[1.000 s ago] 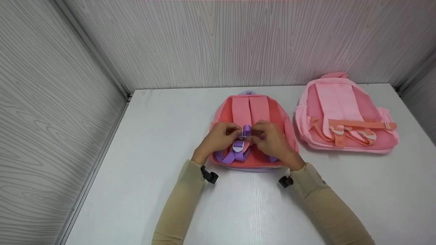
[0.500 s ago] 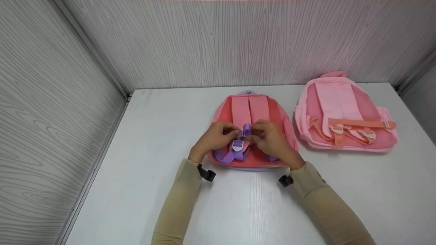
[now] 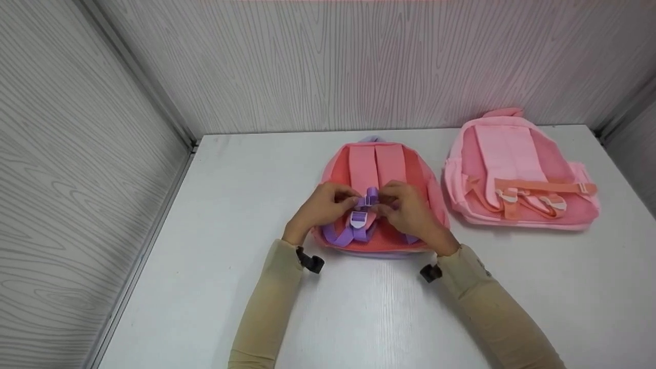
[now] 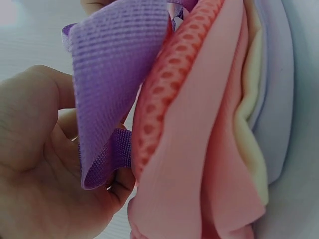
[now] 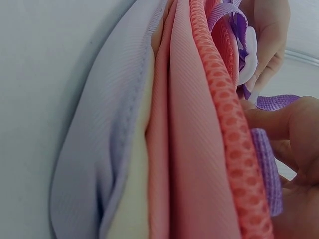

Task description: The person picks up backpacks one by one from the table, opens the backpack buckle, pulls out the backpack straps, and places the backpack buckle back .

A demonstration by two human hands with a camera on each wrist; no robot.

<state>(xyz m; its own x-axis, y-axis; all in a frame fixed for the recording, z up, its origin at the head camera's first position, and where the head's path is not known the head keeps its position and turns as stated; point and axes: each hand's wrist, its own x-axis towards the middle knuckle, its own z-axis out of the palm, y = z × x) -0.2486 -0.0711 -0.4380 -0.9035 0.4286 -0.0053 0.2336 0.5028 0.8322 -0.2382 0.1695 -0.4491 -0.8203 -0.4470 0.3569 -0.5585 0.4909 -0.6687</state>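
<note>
A small coral-pink backpack [image 3: 363, 161] lies with its shoulder straps facing up. Over its middle, my left hand [image 3: 319, 209] pinches purple webbing [image 3: 361, 202] at one side of a small buckle [image 3: 368, 200]. My right hand [image 3: 409, 211] holds the other side, and a purple loop [image 3: 372, 192] stands up between the hands. Just below them sits a white strap adjuster [image 3: 359, 220]. In the left wrist view, a broad purple strap [image 4: 112, 74] partly covers the left hand [image 4: 35, 134]. The right wrist view has the right hand's [image 5: 305, 149] curled fingers beside the bag's mesh edge; its fingertips are hidden.
A second, lighter pink backpack [image 3: 507, 146] with orange straps [image 3: 543, 185] lies to the right on the white table [image 3: 230, 287]. Wood-grain panels [image 3: 307, 66] rise behind the table and along its left side.
My left hand and forearm have shifted slightly left, and more purple webbing shows between its fingertips and the small buckle. My right hand stays nearly still; both backpacks lie where they were.
</note>
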